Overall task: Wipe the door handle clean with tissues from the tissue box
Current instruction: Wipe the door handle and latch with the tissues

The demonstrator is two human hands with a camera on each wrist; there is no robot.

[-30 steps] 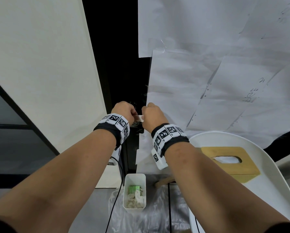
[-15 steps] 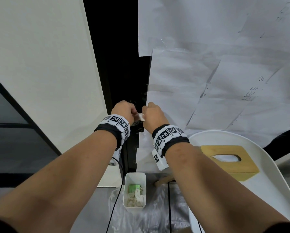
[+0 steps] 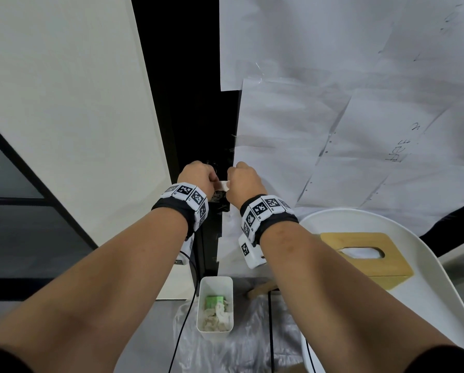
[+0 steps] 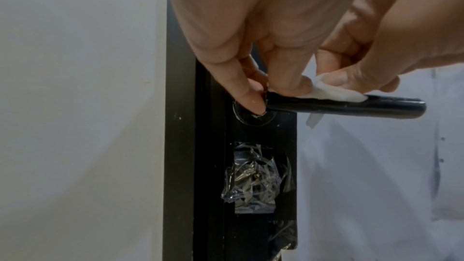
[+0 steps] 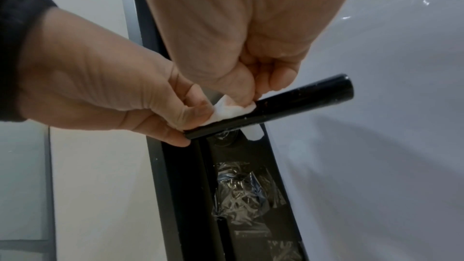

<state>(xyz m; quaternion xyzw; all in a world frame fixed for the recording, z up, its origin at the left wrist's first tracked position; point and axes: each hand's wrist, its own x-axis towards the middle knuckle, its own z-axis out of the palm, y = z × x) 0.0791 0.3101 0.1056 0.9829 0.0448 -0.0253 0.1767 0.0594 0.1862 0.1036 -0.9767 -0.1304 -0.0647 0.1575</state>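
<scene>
A black lever door handle (image 4: 376, 107) sticks out to the right from the dark door edge. My left hand (image 4: 268, 94) grips its pivot end, thumb on top and fingers underneath (image 5: 175, 140). My right hand (image 5: 258, 90) pinches a folded white tissue (image 5: 231, 110) and presses it onto the top of the door handle (image 5: 301, 98), right beside my left thumb. In the head view the left hand (image 3: 198, 179) and right hand (image 3: 245, 184) hide the handle; only a strip of tissue (image 3: 222, 185) shows between them. The wooden tissue box (image 3: 365, 254) lies at the right.
The tissue box rests on a white round table (image 3: 440, 292) at my right. A white bin (image 3: 215, 305) with used tissues stands on the floor below the handle, on clear plastic sheeting. Crumpled clear film (image 4: 256, 178) covers the lock plate. Paper sheets (image 3: 333, 117) cover the door.
</scene>
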